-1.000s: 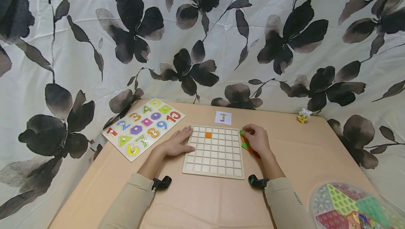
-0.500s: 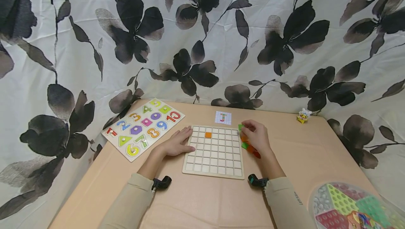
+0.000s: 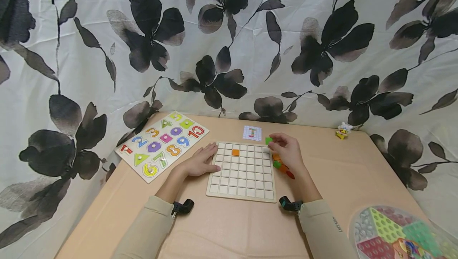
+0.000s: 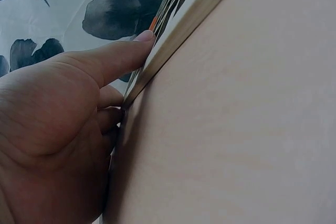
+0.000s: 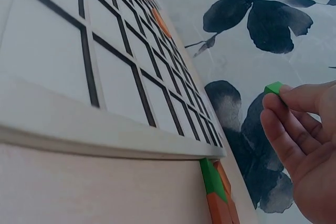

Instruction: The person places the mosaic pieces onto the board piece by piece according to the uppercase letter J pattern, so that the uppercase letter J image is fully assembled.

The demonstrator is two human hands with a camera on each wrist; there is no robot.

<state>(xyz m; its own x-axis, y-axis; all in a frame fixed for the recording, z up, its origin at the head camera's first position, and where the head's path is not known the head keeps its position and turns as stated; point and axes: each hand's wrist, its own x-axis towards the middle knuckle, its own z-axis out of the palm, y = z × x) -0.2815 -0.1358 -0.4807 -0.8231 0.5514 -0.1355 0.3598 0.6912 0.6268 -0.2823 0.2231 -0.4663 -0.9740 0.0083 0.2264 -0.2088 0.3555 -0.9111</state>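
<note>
A wooden grid board (image 3: 240, 198) lies in front of the person, with one orange tile (image 3: 235, 153) in a cell of its upper rows. The left hand (image 3: 198, 161) rests at the board's left edge, fingers extended; its thumb (image 4: 123, 56) lies over the rim in the left wrist view. Beyond the board's upper right corner, the right hand (image 3: 289, 152) pinches a small green block (image 5: 273, 87) between thumb and fingertip. Along the board's right side lie another green block (image 5: 212, 179), an orange block (image 5: 219, 209) and a red piece (image 3: 290, 174), partly covered by the right hand.
A pattern card (image 3: 252, 133) lies behind the board. To the left sits a number-and-shape puzzle board (image 3: 147, 178). A small yellow-and-white toy (image 3: 343, 130) stands at the back right. A clear tub (image 3: 390, 227) of colourful pieces occupies the near right corner.
The right hand has drawn the green block away from the other pieces, moving slightly up and left towards the card. The left hand has stayed still.
</note>
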